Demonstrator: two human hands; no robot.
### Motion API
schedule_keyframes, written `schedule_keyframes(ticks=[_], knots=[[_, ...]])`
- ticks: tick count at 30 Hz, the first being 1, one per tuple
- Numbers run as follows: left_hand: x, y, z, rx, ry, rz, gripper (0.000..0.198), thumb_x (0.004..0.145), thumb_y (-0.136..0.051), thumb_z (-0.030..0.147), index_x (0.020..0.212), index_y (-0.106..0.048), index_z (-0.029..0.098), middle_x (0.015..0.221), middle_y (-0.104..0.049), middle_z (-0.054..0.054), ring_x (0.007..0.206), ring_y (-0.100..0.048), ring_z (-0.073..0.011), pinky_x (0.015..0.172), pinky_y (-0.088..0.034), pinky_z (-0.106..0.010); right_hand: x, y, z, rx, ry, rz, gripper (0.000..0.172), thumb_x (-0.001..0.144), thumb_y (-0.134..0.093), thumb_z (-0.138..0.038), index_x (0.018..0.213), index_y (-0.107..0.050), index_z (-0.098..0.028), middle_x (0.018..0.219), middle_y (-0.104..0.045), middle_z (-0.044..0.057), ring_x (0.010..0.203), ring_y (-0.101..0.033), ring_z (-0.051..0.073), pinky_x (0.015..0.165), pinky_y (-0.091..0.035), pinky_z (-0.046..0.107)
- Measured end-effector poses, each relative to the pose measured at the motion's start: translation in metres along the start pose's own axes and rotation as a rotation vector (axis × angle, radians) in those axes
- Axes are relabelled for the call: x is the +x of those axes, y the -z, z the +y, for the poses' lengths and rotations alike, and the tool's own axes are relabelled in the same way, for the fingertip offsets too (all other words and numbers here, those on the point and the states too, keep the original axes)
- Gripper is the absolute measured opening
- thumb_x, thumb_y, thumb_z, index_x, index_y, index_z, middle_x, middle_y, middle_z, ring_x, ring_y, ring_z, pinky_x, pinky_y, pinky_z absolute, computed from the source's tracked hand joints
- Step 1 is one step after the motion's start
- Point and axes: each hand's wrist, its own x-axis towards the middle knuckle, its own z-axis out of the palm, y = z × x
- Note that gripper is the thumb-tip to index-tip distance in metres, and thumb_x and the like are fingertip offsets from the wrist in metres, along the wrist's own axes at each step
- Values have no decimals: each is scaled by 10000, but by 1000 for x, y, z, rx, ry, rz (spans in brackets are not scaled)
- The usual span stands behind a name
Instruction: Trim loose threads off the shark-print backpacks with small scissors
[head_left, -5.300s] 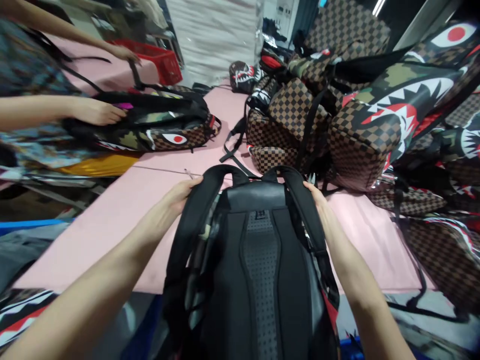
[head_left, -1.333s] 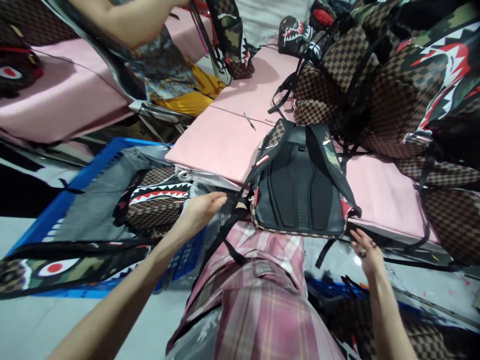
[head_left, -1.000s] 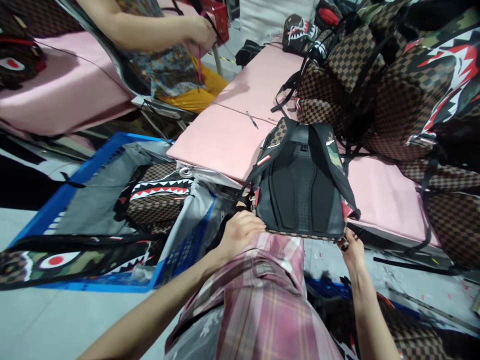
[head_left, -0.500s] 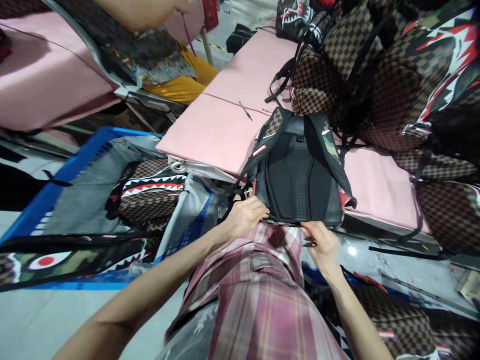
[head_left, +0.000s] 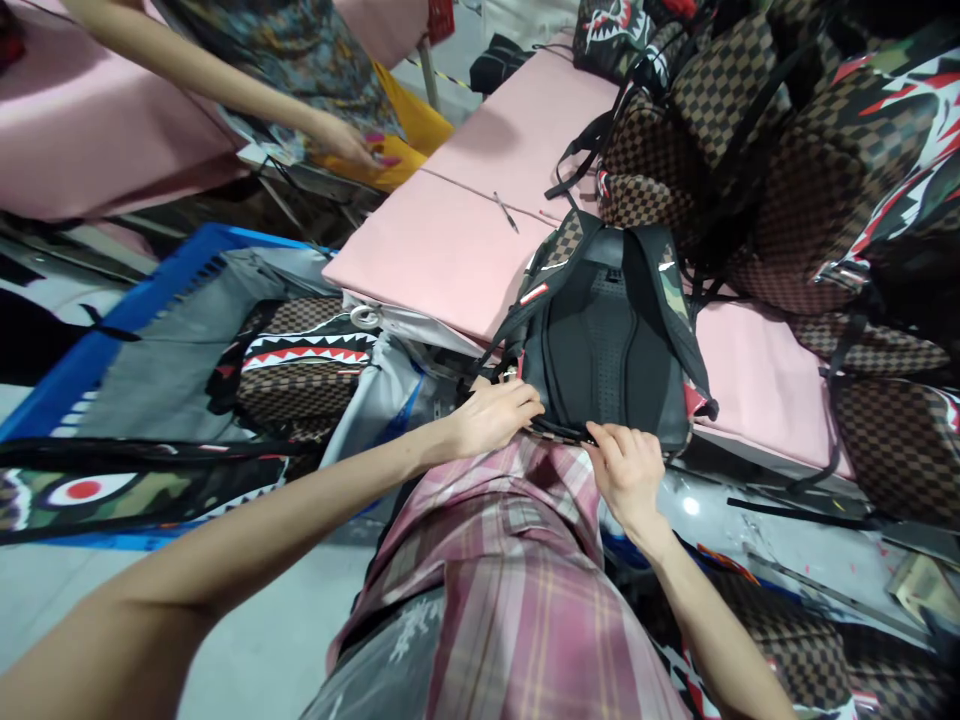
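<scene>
A backpack [head_left: 600,350] lies on the pink table with its black padded back panel and shoulder straps facing up. Its near edge hangs at the table's front, close to my plaid clothing. My left hand [head_left: 499,412] is closed on the near left edge of the backpack, fingertips curled over the rim. On the near right edge, my right hand [head_left: 624,462] pinches the same rim between thumb and fingers. A narrow strip of checkered material shows between the two hands. The undersides of the fingers are hidden.
Checkered backpacks [head_left: 802,190] are heaped on the right of the pink table [head_left: 442,245], where a pen [head_left: 505,212] also lies. A blue crate [head_left: 142,310] at left holds a shark-mouth bag [head_left: 300,370]. Another person's arm [head_left: 247,95] reaches in at upper left.
My right hand has shifted slightly left and up along the backpack's rim. My left hand stays on the left edge. The other person's arm has lowered, bringing the hand beside the yellow cloth.
</scene>
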Motion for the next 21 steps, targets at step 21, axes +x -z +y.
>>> schedule_keyframes(ticks=[21], knots=[[14,-3,-11,47,-75,71,233,875,-415,196,728,-590,151,753,-579,-47,760,-476,-166,744,-337,-310,11,-1,-24,-260,190,-10,259,892,-456,-154,1100,-591,-230,920,-671,31,720,-481,143,656,-211,338]])
